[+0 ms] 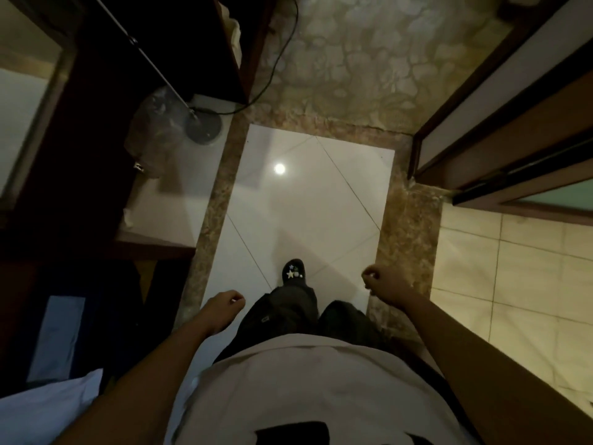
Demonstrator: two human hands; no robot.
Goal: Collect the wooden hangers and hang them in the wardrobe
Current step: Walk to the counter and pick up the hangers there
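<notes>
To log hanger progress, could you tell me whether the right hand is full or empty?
Empty: the right hand has its fingers loosely curled, and nothing shows in or under them.

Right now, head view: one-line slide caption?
Person stands on white floor tiles, left hand and right hand loosely curled, holding nothing.

White floor tiles (pixel 314 194) edged by a mottled brown stone border (pixel 210 207); black shoe (pixel 293 273) with a pale star; cream tiles (pixel 513 284) right.
</notes>
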